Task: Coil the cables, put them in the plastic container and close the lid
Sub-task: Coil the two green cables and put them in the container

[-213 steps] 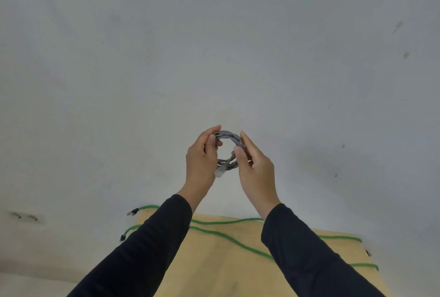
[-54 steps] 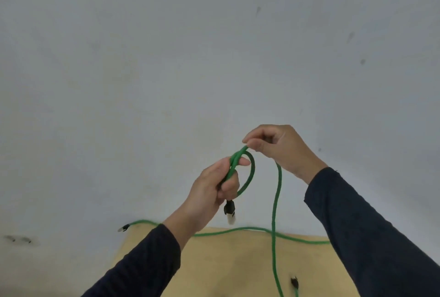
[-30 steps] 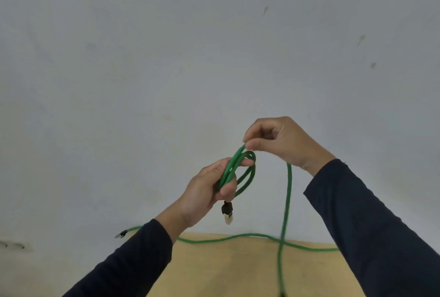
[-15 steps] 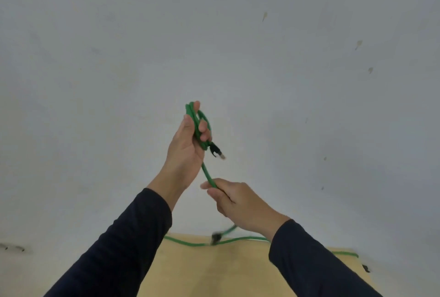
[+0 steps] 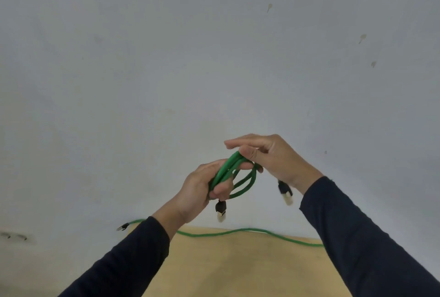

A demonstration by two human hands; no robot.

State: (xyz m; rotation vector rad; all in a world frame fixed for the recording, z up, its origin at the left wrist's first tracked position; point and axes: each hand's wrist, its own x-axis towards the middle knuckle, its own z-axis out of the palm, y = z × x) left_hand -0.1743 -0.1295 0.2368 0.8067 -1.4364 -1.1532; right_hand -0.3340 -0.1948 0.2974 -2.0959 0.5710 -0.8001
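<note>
Pale wall [image 5: 166,58], tan bench [image 5: 238,265] below.
Left hand [image 5: 202,192] fisted around coiled green cable [image 5: 240,177]; right hand [image 5: 273,156] pinches its top; second cable [image 5: 238,231] along bench's far edge.

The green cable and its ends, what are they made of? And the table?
The green cable looks like rubbery plastic: smooth, matt, and it bends into loops. Its plug seems black plastic with a clear, pale tip. The table looks like light wood or wood-look board, flat and matt; I can't tell which.

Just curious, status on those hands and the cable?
Left hand grips green coil. Right hand pinches its top. Second green cable uncoiled on table.
</note>
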